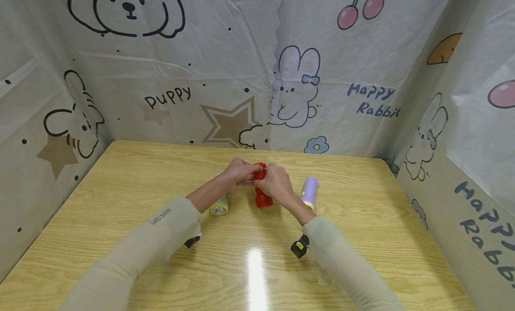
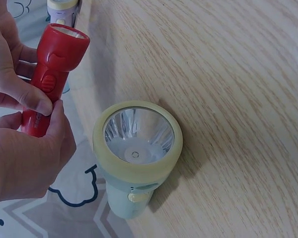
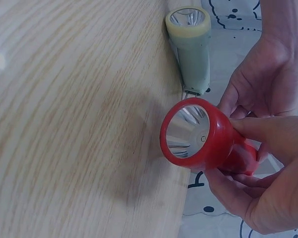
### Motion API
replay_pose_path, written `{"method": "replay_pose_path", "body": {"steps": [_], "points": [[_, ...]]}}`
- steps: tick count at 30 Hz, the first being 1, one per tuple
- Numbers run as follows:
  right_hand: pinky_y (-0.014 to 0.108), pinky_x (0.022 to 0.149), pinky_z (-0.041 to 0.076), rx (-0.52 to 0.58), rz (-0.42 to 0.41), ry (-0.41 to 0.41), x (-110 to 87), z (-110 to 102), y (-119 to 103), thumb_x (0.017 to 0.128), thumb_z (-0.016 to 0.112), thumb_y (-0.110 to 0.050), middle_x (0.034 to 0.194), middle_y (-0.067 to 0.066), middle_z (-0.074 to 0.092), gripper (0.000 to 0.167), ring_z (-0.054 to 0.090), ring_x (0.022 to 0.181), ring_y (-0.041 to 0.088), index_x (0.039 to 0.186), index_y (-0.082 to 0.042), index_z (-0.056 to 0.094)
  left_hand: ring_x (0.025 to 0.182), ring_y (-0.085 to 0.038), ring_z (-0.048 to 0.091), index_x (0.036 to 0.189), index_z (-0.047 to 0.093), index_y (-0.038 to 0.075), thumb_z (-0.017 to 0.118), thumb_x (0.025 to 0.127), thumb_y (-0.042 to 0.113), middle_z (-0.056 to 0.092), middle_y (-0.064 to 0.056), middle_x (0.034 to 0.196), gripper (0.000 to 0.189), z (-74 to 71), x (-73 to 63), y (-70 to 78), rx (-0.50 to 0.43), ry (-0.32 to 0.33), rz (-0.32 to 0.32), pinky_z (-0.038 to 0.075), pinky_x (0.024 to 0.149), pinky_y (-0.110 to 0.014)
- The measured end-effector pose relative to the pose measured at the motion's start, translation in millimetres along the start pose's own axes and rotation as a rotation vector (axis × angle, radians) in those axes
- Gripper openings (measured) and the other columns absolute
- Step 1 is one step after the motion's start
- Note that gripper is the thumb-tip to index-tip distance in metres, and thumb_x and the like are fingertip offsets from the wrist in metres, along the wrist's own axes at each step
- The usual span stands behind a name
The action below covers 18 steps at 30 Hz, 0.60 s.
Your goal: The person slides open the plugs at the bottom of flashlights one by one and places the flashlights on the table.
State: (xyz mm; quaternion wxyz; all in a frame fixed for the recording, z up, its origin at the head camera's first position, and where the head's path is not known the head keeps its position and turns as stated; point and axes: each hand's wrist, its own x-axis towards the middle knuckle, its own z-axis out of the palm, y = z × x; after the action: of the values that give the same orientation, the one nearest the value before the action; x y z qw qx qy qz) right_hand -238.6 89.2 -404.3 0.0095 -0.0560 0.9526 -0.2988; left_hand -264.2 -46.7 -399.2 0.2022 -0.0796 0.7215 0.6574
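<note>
Both hands hold a red flashlight [image 1: 263, 199] over the far middle of the table, its lens end pointing toward the near side. My left hand [image 1: 240, 171] pinches the tail end between thumb and fingers, best seen in the left wrist view. Around the body and neck, the right hand [image 1: 276, 181] has its thumb and fingers curled; the right wrist view shows this right hand [image 3: 273, 181] just behind the red head. A ridged red switch [image 2: 48, 83] faces the left wrist camera. Left of the hands lies a pale green flashlight [image 2: 129, 198] with a cream-yellow rim.
A purple flashlight [image 1: 310, 190] with a yellow rim lies to the right of the hands. The wooden table [image 1: 153, 177] meets a printed cloth [image 1: 173, 69] at its back and sides. Small black devices [image 1: 299, 246] show beside the sleeves.
</note>
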Motion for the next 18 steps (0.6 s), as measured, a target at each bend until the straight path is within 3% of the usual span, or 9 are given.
{"method": "replay_pose_path", "body": {"steps": [10, 18], "points": [[0.025, 0.051, 0.054, 0.024, 0.019, -0.037, 0.7, 3.1, 3.5, 0.084, 0.082, -0.023, 0.071, 0.009, 0.061, 0.029, 0.060, 0.059, 0.019, 0.089, 0.000, 0.063, 0.081, -0.019, 0.070, 0.109, 0.066, -0.010, 0.067, 0.093, 0.009, 0.066, -0.020, 0.112, 0.025, 1.8, 6.8, -5.1, 0.017, 0.007, -0.030, 0.060, 0.073, -0.027], [0.023, 0.048, 0.052, 0.045, 0.034, -0.049, 1.1, 3.6, 3.3, 0.085, 0.081, -0.022, 0.070, 0.008, 0.062, 0.028, 0.060, 0.057, 0.019, 0.087, 0.000, 0.064, 0.077, -0.017, 0.065, 0.093, 0.066, -0.006, 0.068, 0.093, 0.010, 0.064, -0.015, 0.104, 0.016, 2.3, 5.1, -4.2, 0.056, 0.008, -0.027, 0.060, 0.072, -0.027]]}}
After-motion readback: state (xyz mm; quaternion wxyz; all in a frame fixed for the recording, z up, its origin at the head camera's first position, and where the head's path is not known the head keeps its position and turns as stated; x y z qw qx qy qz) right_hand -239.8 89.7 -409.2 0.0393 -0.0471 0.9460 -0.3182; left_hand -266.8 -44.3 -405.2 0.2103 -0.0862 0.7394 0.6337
